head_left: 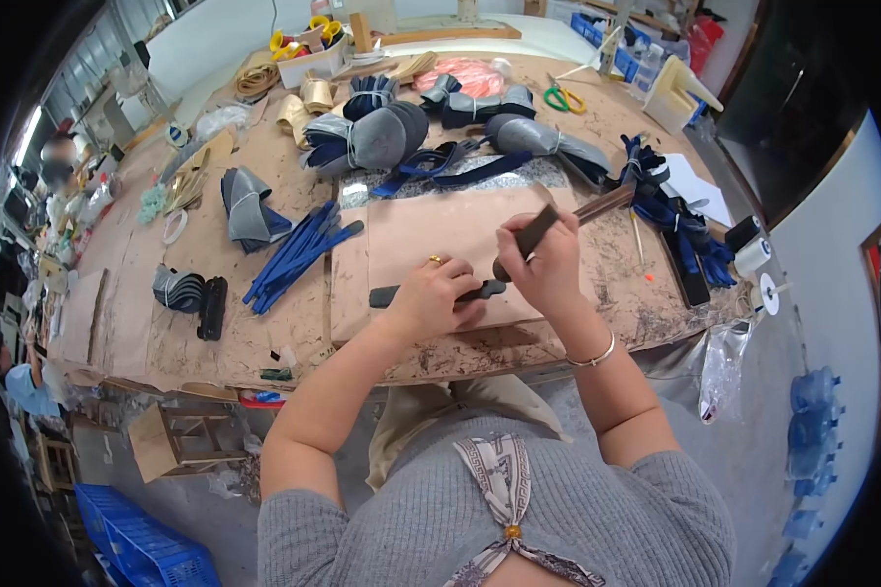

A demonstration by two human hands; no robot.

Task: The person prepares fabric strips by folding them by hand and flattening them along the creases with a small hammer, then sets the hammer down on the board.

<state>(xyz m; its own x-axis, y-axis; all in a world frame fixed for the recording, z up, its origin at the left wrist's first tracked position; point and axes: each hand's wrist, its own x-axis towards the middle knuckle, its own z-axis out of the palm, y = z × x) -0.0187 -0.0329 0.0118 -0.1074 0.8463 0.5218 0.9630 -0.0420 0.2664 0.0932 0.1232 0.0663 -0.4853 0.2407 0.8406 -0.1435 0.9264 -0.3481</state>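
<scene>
Right hand: the right hand [546, 256] is closed around a dark, hammer-like tool [531, 240] with a brown wooden handle that slants up and away to the right; its lower end is near the left fingers.
Left hand: the left hand [439, 298], with a gold ring, is curled over a narrow dark-grey strip [384, 296]; whether it pinches the strip or only presses it, I cannot tell.
Strip: lies crosswise on a smooth tan sheet [411, 230], near its front edge, partly hidden by the left hand.
Left of sheet: a loose pile of thin blue strips [299, 256], then a tied grey roll [178, 290] beside a black oblong object [211, 308].
Behind sheet: tied grey-and-blue bundles [377, 137] and loose blue straps [431, 166]; green-and-yellow-handled scissors [564, 98] lie beyond, to the right.
Right of sheet: dark-blue bundled pieces [671, 210], and white spools [752, 257] near the right edge of the worn brown table [132, 338].
</scene>
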